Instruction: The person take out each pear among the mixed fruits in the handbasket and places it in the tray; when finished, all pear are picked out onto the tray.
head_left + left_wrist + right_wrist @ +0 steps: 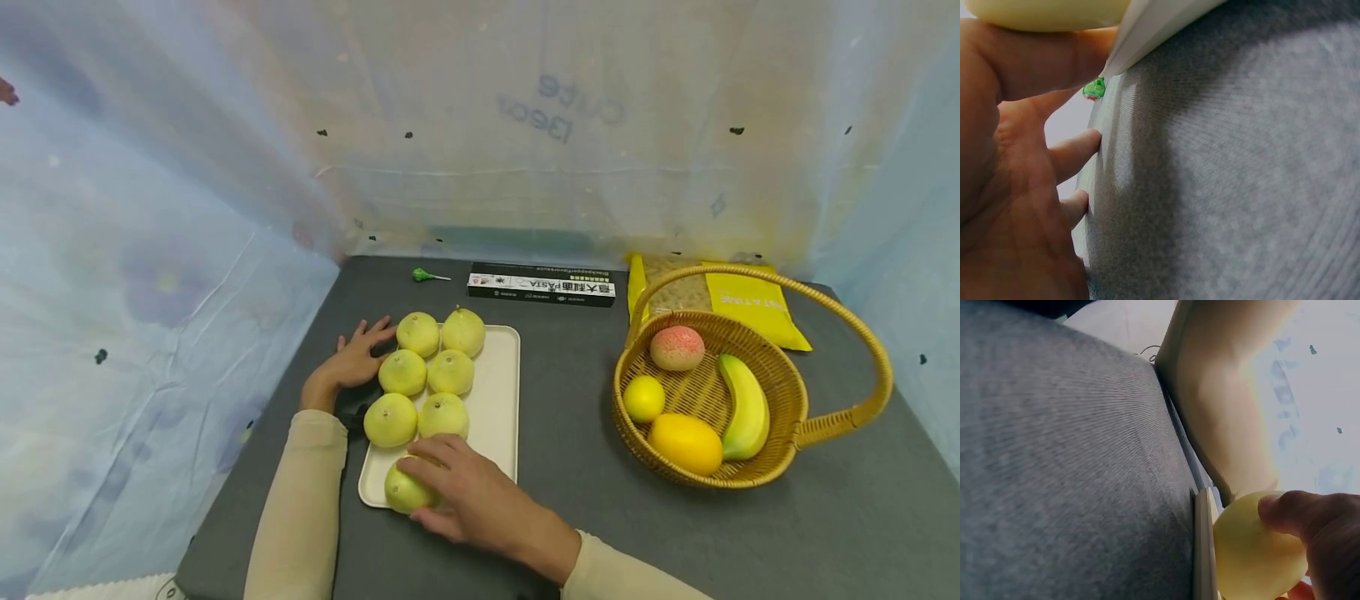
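Observation:
A cream rectangular tray [498, 400] holds several round yellow-green fruits [405, 372], in two columns with a single fruit at the front. My right hand [480, 500] grips that front fruit [408, 487], thumb on the near side and fingers over the top. The right wrist view shows the same fruit [1254, 550] at the tray's rim [1202, 550], under my thumb. Left of the tray, my left hand [352, 360] lies with fingers spread, fingertips close by the back-left fruit. In the left wrist view one finger reaches along the tray's edge [1154, 28], below a fruit [1047, 14].
To the right stands a wicker basket [787, 408] with a tall handle, holding a banana [744, 408], a peach [677, 347], a lemon [643, 398] and an orange-yellow fruit [686, 444]. Behind are a yellow pasta bag [753, 308], a black pasta box [542, 284] and a green-wrapped lollipop [422, 274].

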`<state>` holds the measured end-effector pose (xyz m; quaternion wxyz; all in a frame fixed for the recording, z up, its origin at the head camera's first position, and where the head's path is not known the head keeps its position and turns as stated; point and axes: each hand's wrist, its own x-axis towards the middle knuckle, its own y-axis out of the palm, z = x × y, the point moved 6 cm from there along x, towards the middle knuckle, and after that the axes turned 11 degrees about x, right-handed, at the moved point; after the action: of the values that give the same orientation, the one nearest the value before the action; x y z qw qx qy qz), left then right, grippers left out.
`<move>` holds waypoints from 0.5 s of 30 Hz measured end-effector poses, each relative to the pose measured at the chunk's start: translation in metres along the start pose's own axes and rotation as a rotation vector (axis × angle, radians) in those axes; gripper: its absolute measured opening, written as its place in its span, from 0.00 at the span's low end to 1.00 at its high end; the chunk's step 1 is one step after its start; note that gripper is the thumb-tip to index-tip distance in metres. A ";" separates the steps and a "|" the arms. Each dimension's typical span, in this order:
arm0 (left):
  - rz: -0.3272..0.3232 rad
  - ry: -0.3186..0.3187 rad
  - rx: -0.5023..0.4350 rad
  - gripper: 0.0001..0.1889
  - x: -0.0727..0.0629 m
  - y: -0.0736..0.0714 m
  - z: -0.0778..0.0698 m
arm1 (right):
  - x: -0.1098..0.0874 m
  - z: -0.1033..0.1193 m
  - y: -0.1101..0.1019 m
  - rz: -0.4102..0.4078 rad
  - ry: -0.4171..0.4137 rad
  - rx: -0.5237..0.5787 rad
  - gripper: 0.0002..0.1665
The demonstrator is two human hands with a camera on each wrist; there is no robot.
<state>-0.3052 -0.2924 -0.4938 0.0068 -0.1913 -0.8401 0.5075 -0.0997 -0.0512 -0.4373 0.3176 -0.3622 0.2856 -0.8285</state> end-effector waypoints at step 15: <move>0.003 0.004 -0.014 0.39 0.001 0.002 0.004 | 0.004 0.001 0.001 -0.062 0.053 -0.253 0.35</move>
<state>-0.3065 -0.2946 -0.4979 0.0066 -0.1937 -0.8435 0.5010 -0.1005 -0.0552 -0.4356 0.2360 -0.3860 0.3849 -0.8044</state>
